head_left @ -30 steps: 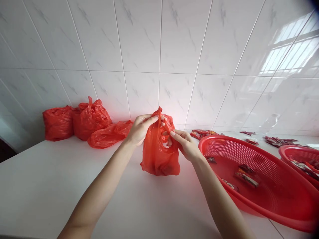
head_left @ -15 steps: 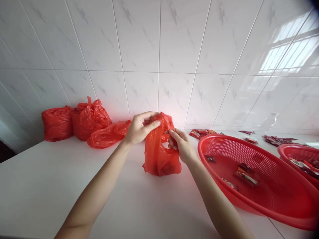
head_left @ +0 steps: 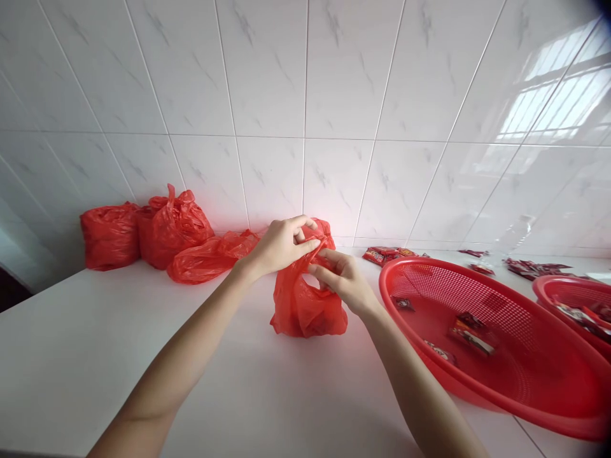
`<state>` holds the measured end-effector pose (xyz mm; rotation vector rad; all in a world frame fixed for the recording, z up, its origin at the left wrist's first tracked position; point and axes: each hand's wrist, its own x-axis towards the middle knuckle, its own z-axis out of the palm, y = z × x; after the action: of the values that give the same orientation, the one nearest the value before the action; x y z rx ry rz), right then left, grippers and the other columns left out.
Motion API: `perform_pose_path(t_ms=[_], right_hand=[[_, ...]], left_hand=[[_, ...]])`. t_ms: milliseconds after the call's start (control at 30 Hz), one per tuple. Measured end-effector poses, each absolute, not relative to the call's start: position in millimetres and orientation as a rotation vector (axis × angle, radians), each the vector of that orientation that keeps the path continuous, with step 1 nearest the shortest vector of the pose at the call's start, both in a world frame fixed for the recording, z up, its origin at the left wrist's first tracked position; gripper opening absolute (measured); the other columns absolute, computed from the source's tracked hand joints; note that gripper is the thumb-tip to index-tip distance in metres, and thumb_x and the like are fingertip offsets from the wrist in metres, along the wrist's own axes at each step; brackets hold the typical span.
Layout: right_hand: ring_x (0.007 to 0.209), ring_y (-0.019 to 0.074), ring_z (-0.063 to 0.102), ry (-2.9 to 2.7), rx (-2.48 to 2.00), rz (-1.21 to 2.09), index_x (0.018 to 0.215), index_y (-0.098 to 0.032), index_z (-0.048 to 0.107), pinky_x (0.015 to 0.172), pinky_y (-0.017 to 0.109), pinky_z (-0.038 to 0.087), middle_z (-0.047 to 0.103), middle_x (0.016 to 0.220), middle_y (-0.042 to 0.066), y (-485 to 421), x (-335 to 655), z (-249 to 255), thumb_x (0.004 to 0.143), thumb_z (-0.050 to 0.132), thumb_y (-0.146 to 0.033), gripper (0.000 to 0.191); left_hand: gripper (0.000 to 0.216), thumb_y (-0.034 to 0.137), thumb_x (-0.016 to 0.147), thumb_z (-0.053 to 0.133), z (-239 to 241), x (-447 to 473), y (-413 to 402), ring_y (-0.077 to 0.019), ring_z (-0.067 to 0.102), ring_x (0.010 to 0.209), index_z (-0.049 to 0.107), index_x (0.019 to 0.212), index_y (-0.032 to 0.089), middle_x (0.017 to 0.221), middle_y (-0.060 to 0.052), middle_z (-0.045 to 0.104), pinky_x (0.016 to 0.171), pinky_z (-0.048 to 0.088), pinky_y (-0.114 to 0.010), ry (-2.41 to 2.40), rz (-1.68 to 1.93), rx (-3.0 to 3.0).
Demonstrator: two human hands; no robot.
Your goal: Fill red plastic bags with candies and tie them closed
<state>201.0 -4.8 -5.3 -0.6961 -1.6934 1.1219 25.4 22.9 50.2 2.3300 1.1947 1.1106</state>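
A red plastic bag (head_left: 310, 312) stands on the white counter in front of me, its lower part bulging a little and its handles gathered upward. My left hand (head_left: 281, 247) grips the upper part of the bag from the left, thumb and fingers closing on the film. From the right, my right hand (head_left: 346, 277) pinches the bag's other handle, with its fingertips partly hidden behind the thumb and the film. An opening in the bag shows between the handles, just beside my right fingers. What lies inside the bag cannot be made out.
At the left by the tiled wall sit two filled red bags (head_left: 174, 232) and a flatter red bag (head_left: 205, 257). On the right stands a large red basket (head_left: 539, 413) holding a few wrapped snacks (head_left: 472, 334). Behind it are snack packets (head_left: 389, 254), a clear bottle (head_left: 518, 232) and a second basket (head_left: 548, 286).
My left hand has moved right, toward my right hand, and the bag's upper parts are drawn together. My right-hand fingers have shifted on the film. The bag's base stays in place.
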Motion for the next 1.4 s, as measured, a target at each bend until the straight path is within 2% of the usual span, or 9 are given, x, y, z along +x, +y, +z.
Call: perform_pose_path(t_ms=[100,200,333,533,667,833,1000,1267,1400], right_hand=[[0.057,0.0091,0.032,-1.804,-0.742,0.958,0.076,-0.02,0.054,0.051,0.024,0.028,0.041,0.066,-0.005,-3.2,202.7,-6.4,0.082,0.067,-0.027,0.016],[0.061,0.0114,0.042,-1.857,-0.82,0.779,0.08,-0.019,0.061,0.055,0.026,0.035,0.053,0.07,-0.003,0.7,204.0,-9.9,0.081,0.059,-0.018,0.003],[0.081,0.0167,0.061,-1.877,-0.817,0.694,0.095,-0.019,0.069,0.072,0.029,0.048,0.07,0.094,0.003,3.5,206.4,-10.9,0.077,0.053,-0.008,0.027],[0.078,0.0154,0.061,-1.897,-0.779,0.652,0.085,-0.02,0.059,0.073,0.029,0.05,0.065,0.083,-0.001,6.7,210.4,-9.0,0.069,0.05,-0.004,0.024],[0.088,0.0173,0.061,-1.94,-0.791,0.563,0.093,-0.021,0.056,0.081,0.033,0.05,0.064,0.094,0.001,8.6,212.1,-9.9,0.074,0.054,-0.008,0.024],[0.095,0.0207,0.061,-2.013,-0.793,0.407,0.106,-0.025,0.051,0.081,0.036,0.051,0.061,0.11,0.004,5.7,213.6,-9.3,0.079,0.064,-0.015,0.032],[0.101,0.0215,0.061,-2.01,-0.657,0.224,0.106,-0.026,0.059,0.088,0.037,0.052,0.061,0.112,0.007,5.9,212.7,-10.3,0.092,0.06,-0.021,0.015],[0.101,0.0218,0.064,-2.035,-0.616,0.228,0.092,-0.023,0.068,0.087,0.038,0.053,0.064,0.114,0.009,8.1,218.7,-8.7,0.091,0.064,-0.025,0.004],[0.098,0.0223,0.065,-2.157,-0.591,0.367,0.086,-0.023,0.07,0.087,0.039,0.053,0.069,0.108,0.008,3.8,228.6,0.0,0.089,0.065,-0.024,0.006]], left_hand=[[0.02,0.041,0.085,0.065,47.6,24.2,21.3,-0.0108,0.047,0.053,0.064,0.09,0.022,0.061,0.005,0.056,0.049,0.034,-0.024,1.225,1.038,2.298],[0.044,0.05,0.089,0.056,43.5,22.1,21.2,-0.009,0.032,0.048,0.047,0.058,0.019,0.054,0.004,0.038,0.046,0.022,-0.026,1.199,0.903,2.295],[0.06,0.06,0.09,0.05,35.7,18.6,24.6,-0.0083,0.02,0.047,0.026,0.053,0.019,0.054,0.004,0.021,0.048,0.016,-0.029,1.14,0.778,2.195],[0.055,0.061,0.085,0.06,29.1,17.8,24.9,-0.0104,0.044,0.05,0.052,0.052,0.018,0.053,0.002,0.046,0.052,0.034,-0.028,1.008,0.67,1.965],[0.039,0.059,0.085,0.063,21.5,21.5,24.4,-0.0197,0.067,0.086,0.075,0.088,0.021,0.092,-0.006,0.074,0.08,0.052,-0.033,0.783,0.748,1.638],[0.04,0.055,0.089,0.061,9.1,23.4,30.2,-0.0184,0.069,0.076,0.076,0.09,0.017,0.09,-0.009,0.074,0.071,0.055,-0.031,0.719,0.787,1.367],[0.034,0.051,0.088,0.064,6.2,20.0,34.2,-0.0188,0.07,0.077,0.074,0.086,0.019,0.088,-0.007,0.075,0.07,0.056,-0.031,0.723,0.875,1.354],[0.037,0.05,0.09,0.06,2.7,4.1,39.3,-0.024,0.067,0.104,0.078,0.095,0.018,0.103,-0.008,0.075,0.099,0.049,-0.04,0.887,1.091,1.886],[0.031,0.044,0.082,0.071,-10.5,-11.6,48.7,-0.026,0.067,0.106,0.078,0.099,0.019,0.109,-0.009,0.075,0.099,0.05,-0.042,1.029,1.188,1.928]])
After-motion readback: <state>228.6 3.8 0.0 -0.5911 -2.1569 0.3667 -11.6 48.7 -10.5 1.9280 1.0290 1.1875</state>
